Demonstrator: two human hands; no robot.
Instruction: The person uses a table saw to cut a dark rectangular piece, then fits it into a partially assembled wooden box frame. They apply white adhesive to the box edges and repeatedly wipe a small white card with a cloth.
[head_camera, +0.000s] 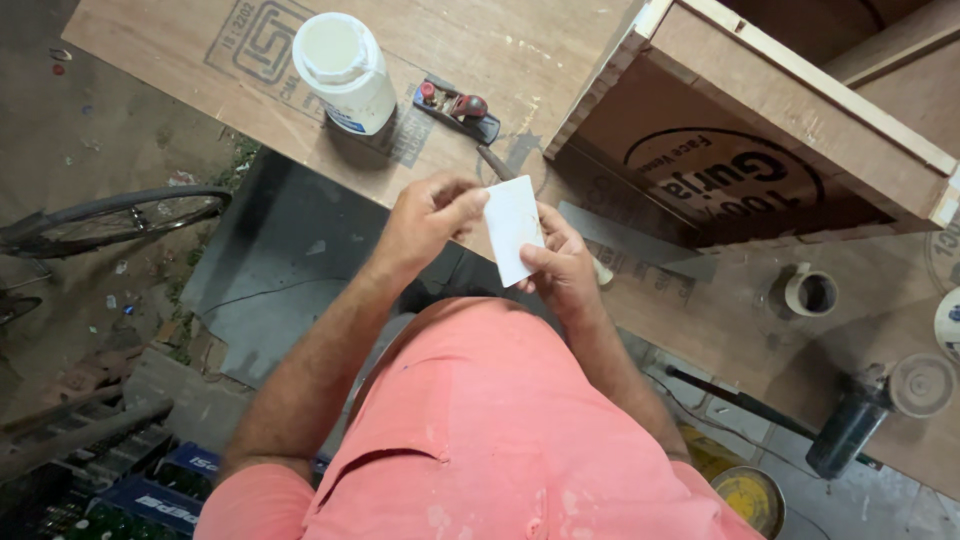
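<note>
both hands are pinching a small white card (513, 228) above the tabletop (480, 60) edge; left hand (425, 222) gripping its top corner, right hand (560, 268) steadying its lower edge, keeping it flat; white glue jar (345, 72) standing beyond the card.

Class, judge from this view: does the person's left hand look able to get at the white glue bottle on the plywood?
Probably yes. The left hand holds the white card near the white glue bottle, with only bare plywood between; it would need to release the card first.

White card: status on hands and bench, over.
Left hand and right hand both pinch the white card over the plywood bench. White jar and hand plane sit beyond, clear of hands.
</note>
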